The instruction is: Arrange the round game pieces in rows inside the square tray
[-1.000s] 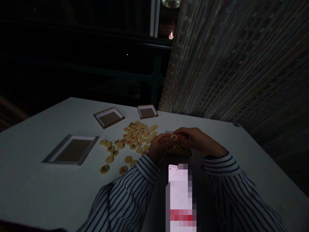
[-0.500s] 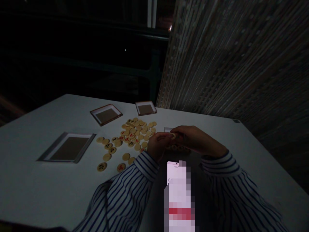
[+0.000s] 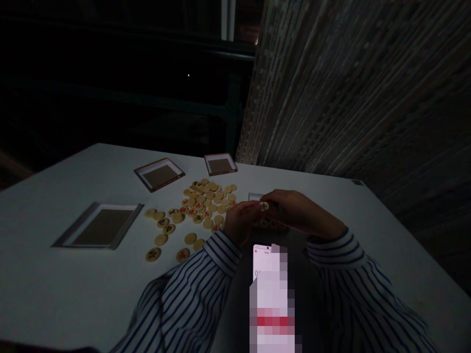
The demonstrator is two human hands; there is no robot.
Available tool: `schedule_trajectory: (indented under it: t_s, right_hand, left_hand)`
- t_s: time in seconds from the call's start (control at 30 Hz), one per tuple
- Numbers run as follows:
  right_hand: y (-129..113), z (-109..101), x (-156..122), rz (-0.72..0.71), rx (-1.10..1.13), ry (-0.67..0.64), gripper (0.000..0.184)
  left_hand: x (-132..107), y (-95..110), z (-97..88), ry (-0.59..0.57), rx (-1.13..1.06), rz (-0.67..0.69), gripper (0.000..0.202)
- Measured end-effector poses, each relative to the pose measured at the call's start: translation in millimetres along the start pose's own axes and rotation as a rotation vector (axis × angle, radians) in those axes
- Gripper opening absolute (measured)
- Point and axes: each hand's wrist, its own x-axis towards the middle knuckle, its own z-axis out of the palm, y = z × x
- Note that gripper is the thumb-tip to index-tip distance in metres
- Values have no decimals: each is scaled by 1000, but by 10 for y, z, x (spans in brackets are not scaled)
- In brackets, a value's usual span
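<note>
- A round wooden disc (image 3: 264,206) is pinched between the fingers of the left hand (image 3: 241,223) and the right hand (image 3: 300,213), both sets closed narrowly on it.
- The disc is held just above the tabletop (image 3: 55,294).
- Loose pieces (image 3: 202,206) are spread just left of the fingers.
- A shallow tray (image 3: 99,225) is seen farther left.

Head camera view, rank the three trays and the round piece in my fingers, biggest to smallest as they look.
1. The grey-rimmed tray, though it is nearest the camera, so its lead is unsure.
2. The brown-rimmed tray, farther back.
3. The small far tray.
4. The round piece, pinched between left hand and right hand, plainly smallest.
</note>
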Motion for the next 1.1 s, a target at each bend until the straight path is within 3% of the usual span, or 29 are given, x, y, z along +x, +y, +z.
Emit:
schedule_trajectory:
  t_s: [0.23, 0.4, 0.53, 0.73, 0.97, 1.1]
  right_hand:
    - [27, -53, -38, 35, -10, 1, 22]
    - [59, -146, -86, 94, -13, 6, 24]
    - [113, -188, -117, 137, -2, 32, 23]
    - [183, -188, -134, 182, -4, 45, 26]
    - [283, -128, -129, 188, -46, 28, 27]
    - [351, -71, -113, 224, -93, 8, 28]
  left_hand:
    - [-48, 7, 6, 23, 215, 186, 13]
    - [-1, -89, -90, 110, 580, 405, 11]
    - [79, -189, -195, 78, 865, 583, 16]
    - [137, -337, -304, 29, 1066, 583, 23]
    - [125, -374, -317, -34, 1093, 561, 30]
    - [103, -395, -297, -1, 1079, 585, 30]
